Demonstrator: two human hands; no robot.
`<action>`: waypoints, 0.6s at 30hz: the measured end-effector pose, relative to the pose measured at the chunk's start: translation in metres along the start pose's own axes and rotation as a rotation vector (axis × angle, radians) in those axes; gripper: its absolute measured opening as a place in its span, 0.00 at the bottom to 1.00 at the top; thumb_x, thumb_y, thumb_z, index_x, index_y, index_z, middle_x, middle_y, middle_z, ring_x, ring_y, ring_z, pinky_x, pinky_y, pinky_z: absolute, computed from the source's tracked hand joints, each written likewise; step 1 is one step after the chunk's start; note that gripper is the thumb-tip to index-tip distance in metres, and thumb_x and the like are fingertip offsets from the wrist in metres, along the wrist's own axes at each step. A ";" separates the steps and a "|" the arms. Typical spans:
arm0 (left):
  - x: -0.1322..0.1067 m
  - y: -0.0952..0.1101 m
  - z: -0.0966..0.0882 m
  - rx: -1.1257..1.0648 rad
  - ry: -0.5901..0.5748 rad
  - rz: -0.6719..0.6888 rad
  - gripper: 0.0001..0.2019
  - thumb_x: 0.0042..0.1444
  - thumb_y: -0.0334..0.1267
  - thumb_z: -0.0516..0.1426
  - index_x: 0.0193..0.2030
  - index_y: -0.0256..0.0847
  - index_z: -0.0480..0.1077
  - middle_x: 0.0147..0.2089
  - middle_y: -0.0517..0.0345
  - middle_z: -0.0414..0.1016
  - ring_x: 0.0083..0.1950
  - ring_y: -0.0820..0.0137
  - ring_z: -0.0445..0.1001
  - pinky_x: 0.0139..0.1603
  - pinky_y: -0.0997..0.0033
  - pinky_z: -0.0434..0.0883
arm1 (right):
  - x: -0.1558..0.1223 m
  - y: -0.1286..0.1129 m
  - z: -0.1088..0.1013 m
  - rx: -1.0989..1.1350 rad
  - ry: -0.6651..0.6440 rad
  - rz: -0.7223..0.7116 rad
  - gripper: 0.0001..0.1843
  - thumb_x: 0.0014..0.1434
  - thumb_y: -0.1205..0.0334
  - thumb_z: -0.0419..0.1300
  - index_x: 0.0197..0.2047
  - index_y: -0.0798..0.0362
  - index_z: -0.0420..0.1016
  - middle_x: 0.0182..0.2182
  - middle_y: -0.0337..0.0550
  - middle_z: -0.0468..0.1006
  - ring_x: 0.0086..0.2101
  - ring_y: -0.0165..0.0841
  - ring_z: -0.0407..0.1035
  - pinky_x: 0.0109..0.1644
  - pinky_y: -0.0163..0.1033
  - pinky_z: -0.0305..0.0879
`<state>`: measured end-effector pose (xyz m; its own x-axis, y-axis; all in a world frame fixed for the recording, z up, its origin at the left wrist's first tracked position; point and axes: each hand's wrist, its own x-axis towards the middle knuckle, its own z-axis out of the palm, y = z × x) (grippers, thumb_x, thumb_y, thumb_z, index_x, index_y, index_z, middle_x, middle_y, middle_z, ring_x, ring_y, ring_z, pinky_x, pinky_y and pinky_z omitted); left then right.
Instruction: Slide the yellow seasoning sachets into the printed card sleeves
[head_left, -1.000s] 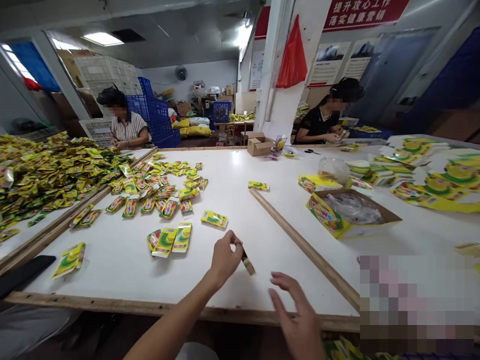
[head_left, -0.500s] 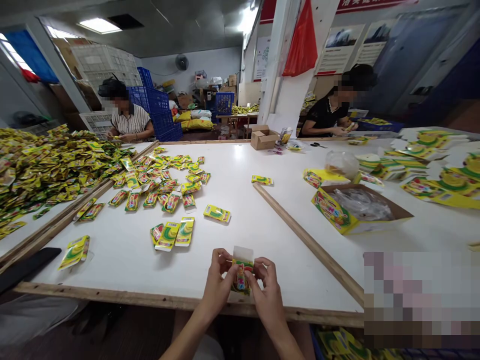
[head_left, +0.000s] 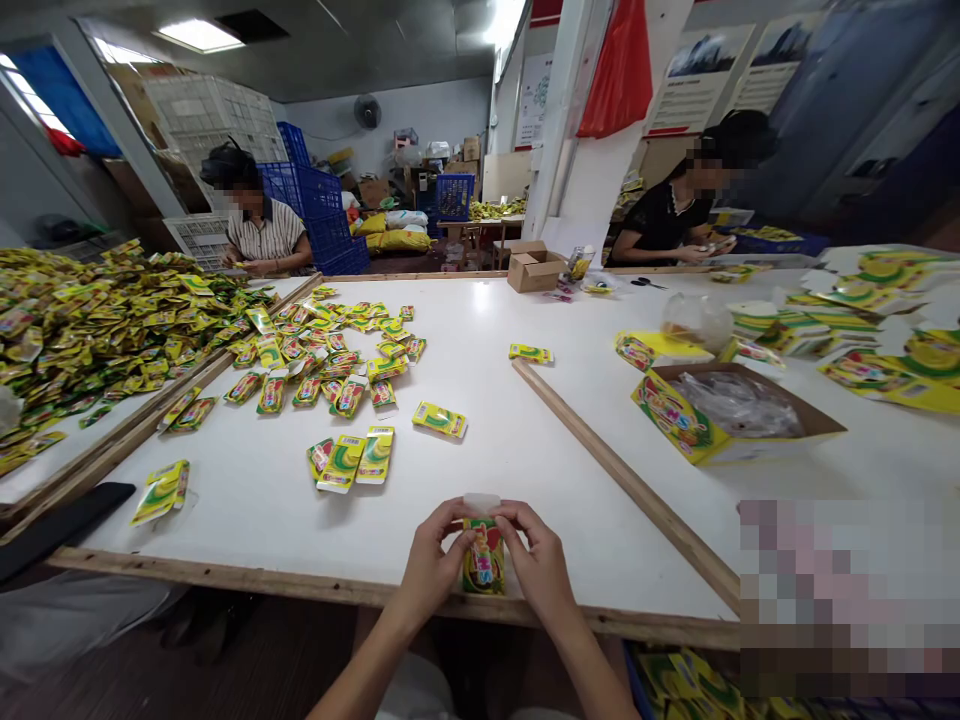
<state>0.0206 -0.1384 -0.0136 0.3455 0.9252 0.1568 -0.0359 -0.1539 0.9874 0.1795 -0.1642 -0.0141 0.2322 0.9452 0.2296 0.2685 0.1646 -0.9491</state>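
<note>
Close to the table's front edge, both my hands hold one small green and yellow printed carton (head_left: pixel 484 562). My left hand (head_left: pixel 435 560) grips its left side near the top, thumb on the printed face. My right hand (head_left: pixel 537 560) has its fingers bent at the upper right corner. A pale flap (head_left: pixel 481 501) stands up at the carton's top, between my fingertips. Whether anything is inside the carton cannot be seen. Nearest to my left hand on the table lie a single yellow carton (head_left: pixel 439 420) and a small cluster of cartons (head_left: pixel 343 463).
Many cartons form a heap (head_left: pixel 135 320) behind a wooden strip on the left. On the right, a wooden strip (head_left: pixel 622 485) runs across the white table (head_left: pixel 420 510); beyond it stands an open display box (head_left: pixel 675 415) holding clear plastic. Two people sit across the table.
My fingers have moved up to the carton's top edge, and more of its printed front shows. The flap now looks shorter, tilted. The whole view has shifted slightly.
</note>
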 end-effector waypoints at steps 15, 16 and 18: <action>0.001 0.012 0.002 0.059 0.102 -0.024 0.07 0.57 0.37 0.58 0.40 0.38 0.73 0.40 0.52 0.77 0.42 0.65 0.75 0.45 0.67 0.71 | -0.006 -0.009 0.006 -0.055 0.000 -0.069 0.11 0.60 0.53 0.59 0.38 0.52 0.75 0.35 0.45 0.77 0.36 0.37 0.71 0.41 0.40 0.68; 0.002 0.012 0.003 0.057 0.116 -0.041 0.07 0.57 0.37 0.58 0.40 0.38 0.72 0.39 0.52 0.77 0.41 0.66 0.75 0.44 0.68 0.71 | -0.005 -0.010 0.007 -0.063 0.005 -0.050 0.12 0.59 0.53 0.59 0.38 0.53 0.75 0.34 0.45 0.77 0.35 0.36 0.70 0.40 0.39 0.68; 0.004 0.013 0.006 0.061 0.156 -0.069 0.07 0.56 0.37 0.58 0.39 0.38 0.72 0.36 0.54 0.76 0.38 0.67 0.74 0.41 0.70 0.70 | -0.002 -0.012 0.008 -0.065 0.015 -0.004 0.13 0.58 0.52 0.59 0.38 0.53 0.75 0.31 0.43 0.76 0.32 0.35 0.69 0.38 0.39 0.67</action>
<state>0.0273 -0.1383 -0.0006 0.1954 0.9762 0.0943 0.0413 -0.1043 0.9937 0.1683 -0.1662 -0.0048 0.2448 0.9401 0.2373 0.3300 0.1493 -0.9321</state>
